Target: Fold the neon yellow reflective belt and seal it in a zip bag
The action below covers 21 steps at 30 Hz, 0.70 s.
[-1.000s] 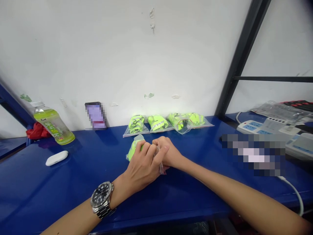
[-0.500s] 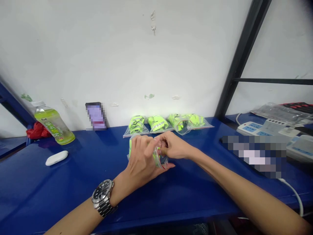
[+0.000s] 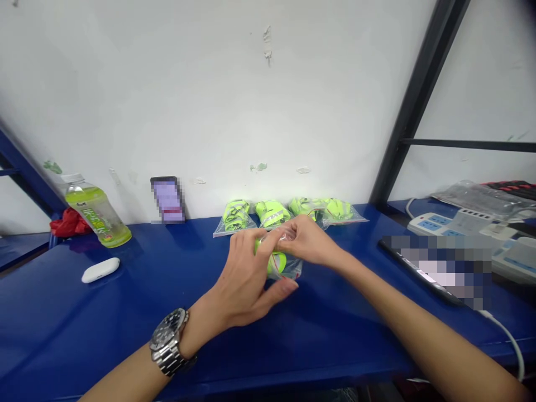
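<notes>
both hands grip one clear bag above the blue tabletop [image 3: 84,329].
left: bottle [image 3: 95,216], label unreadable. centre: left hand [image 3: 245,285] and right hand [image 3: 307,241] fingers closed on the bag [image 3: 281,261] holding neon-yellow fabric, long axis left-right; packed bags [image 3: 272,215] behind.

One small clear plastic bag [image 3: 280,261] containing a folded neon-green item with a grey reflective strip. Bag stands roughly upright, its lower edge at the blue table [image 3: 125,312], its top edge pinched between both hands.
</notes>
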### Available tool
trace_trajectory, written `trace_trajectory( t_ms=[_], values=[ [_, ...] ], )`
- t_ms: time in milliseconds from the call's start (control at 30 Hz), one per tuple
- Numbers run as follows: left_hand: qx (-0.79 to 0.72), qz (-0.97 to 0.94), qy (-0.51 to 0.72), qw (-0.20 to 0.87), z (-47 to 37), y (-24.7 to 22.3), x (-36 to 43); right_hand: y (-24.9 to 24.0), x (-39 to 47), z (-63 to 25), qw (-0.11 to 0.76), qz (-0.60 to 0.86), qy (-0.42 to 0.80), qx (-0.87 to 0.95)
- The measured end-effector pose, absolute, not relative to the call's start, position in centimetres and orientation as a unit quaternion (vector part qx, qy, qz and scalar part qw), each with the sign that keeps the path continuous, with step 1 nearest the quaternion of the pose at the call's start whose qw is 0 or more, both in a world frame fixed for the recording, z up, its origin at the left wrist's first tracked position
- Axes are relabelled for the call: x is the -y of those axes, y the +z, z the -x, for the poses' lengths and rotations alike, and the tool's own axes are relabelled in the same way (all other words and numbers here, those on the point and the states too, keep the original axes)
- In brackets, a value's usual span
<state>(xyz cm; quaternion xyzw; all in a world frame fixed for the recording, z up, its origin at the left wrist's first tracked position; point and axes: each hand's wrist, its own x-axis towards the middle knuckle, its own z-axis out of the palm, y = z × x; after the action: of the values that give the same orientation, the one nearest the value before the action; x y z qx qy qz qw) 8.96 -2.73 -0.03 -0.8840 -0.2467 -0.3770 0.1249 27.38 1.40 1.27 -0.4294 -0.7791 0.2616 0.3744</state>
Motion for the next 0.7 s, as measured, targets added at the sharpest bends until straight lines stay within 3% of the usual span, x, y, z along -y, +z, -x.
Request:
trace_trajectory(
  t_ms=[167,267,400,600,700],
  values=[
    [0.224,0.942,-0.248,0.038,-6.9,4.7,1.6,3.0,-1.8,-30.2,0.339,0.338,0.373,0.795],
    [0.232,0.952,-0.194,0.055,-6.1,7.1,0.4,4.3,-1.4,-30.8,0.355,0.338,0.378,0.785],
    [0.246,0.942,-0.202,0.107,-5.7,8.4,-0.7,6.1,-0.4,-30.5,0.401,0.306,0.302,0.809],
    [0.271,0.927,-0.237,0.104,-4.5,8.3,-1.4,6.9,0.8,-30.6,0.216,0.323,0.142,0.91],
    [0.278,0.929,-0.23,0.076,-3.7,8.6,-1.5,6.5,0.7,-31.1,0.212,0.312,0.12,0.918]
  ],
)
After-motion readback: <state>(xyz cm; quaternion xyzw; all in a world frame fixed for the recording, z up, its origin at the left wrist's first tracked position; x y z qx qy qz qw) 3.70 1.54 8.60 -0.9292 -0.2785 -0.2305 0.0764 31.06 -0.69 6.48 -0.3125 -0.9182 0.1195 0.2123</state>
